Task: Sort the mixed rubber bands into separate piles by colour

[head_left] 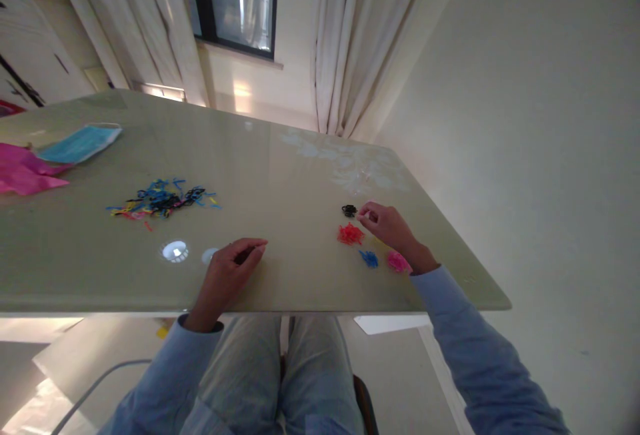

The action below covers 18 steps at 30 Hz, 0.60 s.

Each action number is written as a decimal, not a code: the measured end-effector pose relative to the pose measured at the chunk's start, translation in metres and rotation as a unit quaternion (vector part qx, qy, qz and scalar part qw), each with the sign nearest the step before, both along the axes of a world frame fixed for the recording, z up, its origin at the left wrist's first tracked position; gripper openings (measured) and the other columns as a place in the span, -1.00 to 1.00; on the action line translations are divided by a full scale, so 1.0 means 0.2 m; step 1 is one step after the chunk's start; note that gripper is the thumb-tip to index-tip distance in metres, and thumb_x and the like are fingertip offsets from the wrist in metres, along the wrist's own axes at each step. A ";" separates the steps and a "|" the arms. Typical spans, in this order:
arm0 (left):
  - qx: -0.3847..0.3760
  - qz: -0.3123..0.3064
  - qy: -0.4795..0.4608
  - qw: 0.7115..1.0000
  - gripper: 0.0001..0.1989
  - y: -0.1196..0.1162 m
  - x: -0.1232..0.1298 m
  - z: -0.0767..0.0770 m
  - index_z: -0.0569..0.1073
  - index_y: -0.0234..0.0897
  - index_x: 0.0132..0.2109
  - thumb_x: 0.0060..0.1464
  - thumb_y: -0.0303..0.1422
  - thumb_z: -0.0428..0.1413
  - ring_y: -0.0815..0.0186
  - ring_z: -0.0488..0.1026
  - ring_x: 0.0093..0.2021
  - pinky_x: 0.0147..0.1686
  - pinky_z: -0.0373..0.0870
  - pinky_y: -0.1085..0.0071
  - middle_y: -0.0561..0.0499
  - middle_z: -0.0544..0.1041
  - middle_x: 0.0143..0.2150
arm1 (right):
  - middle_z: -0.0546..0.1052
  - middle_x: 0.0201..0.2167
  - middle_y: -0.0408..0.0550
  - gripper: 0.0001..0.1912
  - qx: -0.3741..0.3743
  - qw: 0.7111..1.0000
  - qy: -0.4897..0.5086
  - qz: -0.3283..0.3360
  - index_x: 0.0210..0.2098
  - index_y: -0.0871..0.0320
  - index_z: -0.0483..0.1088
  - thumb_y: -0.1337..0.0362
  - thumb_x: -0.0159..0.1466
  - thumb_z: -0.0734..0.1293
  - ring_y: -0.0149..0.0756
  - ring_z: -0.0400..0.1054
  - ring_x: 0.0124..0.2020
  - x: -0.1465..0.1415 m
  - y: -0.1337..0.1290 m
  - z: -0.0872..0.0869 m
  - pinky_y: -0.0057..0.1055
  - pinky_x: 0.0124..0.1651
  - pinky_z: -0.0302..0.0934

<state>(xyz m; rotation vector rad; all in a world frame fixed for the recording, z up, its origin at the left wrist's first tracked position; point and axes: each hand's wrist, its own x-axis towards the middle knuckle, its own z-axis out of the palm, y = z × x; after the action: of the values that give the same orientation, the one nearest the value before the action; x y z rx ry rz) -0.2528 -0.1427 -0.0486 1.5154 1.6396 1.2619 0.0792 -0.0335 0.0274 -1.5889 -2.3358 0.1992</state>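
Observation:
My right hand (386, 225) is over the table with its fingertips pinched together, right beside a small black pile (349, 210) of thin loop-like pieces. Whatever the pinch holds, if anything, is too small to make out. Just below it lie a red pile (351, 233), a blue pile (369, 259) and a pink pile (399, 261); a bit of yellow (380, 242) shows partly behind the wrist. My left hand (233, 275) rests near the table's front edge, fingers curled and thumb against them, with nothing visible in it. Farther left lies a mixed heap (165, 200) of similar thin coloured pieces.
The glossy pale table (280, 188) ends at a wall on the right. A blue face mask (83, 144) and a bright pink sheet (25, 169) lie at the far left. Curtains (360, 41) and a window stand behind the table.

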 end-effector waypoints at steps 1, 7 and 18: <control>0.000 0.001 -0.003 1.000 -0.66 0.00 0.00 0.00 0.62 -0.23 -0.24 0.03 -0.09 0.11 0.22 0.56 -0.28 -0.24 0.46 0.35 -0.04 0.66 -0.26 | 0.44 -0.58 -0.16 -0.80 -0.002 1.000 0.015 -0.002 -0.27 0.17 0.48 0.19 0.27 0.28 -0.41 0.24 -0.56 -0.01 -0.06 -0.01 -0.48 -0.41 0.03; 0.000 0.000 -0.006 1.000 -0.67 0.01 0.01 0.01 0.61 -0.23 -0.26 0.01 -0.10 0.12 0.21 0.56 -0.29 -0.22 0.48 0.33 -0.05 0.66 -0.28 | 0.44 -0.61 -0.17 -0.74 -0.063 0.994 0.082 0.035 -0.24 0.13 0.50 0.13 0.31 0.23 -0.38 0.25 -0.59 -0.16 -0.39 -0.16 -0.46 -0.44 0.04; 0.008 0.076 0.109 0.991 -0.60 0.06 -0.29 0.08 0.60 -0.30 -0.17 0.07 -0.11 0.03 0.25 0.51 -0.38 -0.34 0.42 0.37 -0.09 0.63 -0.31 | 0.45 -0.63 -0.14 -0.69 -0.054 0.980 0.182 0.058 -0.30 0.09 0.49 0.04 0.31 0.22 -0.30 0.35 -0.59 -0.23 -0.48 -0.35 -0.41 -0.47 0.15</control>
<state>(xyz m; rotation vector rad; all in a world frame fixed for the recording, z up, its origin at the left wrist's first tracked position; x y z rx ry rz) -0.3100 -0.1316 -0.0323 1.6100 1.9213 1.2245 0.0340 -0.1289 -0.0433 -1.3286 -2.1575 0.5998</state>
